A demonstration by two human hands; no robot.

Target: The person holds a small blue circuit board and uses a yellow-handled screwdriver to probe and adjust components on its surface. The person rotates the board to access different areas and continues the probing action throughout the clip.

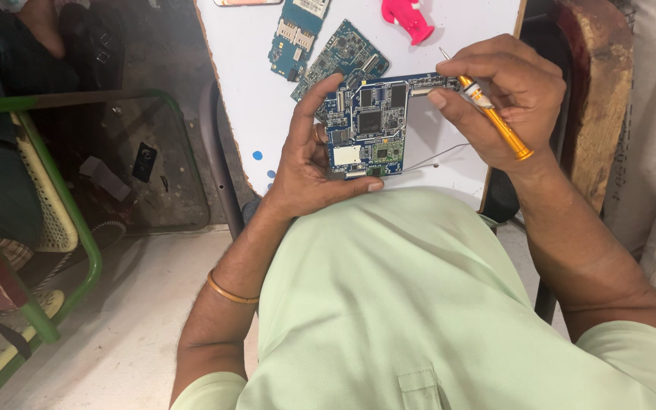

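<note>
Left hand (309, 163) pinches blue board (370, 125) by left edge; right hand (506, 95) closed round orange screwdriver (495, 114), thumb on board; thin grip, board may slip onto desk (252, 83); sharp tip could scratch chips.

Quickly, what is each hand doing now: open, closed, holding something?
Left hand: closed on the blue circuit board, gripping its left edge.
Right hand: closed on an orange precision screwdriver; thumb touches the board.

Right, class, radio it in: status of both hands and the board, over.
Left hand grips blue circuit board. Right hand holds orange screwdriver, thumb on board's edge. Two more boards lie behind, apart, on white tabletop.
</note>
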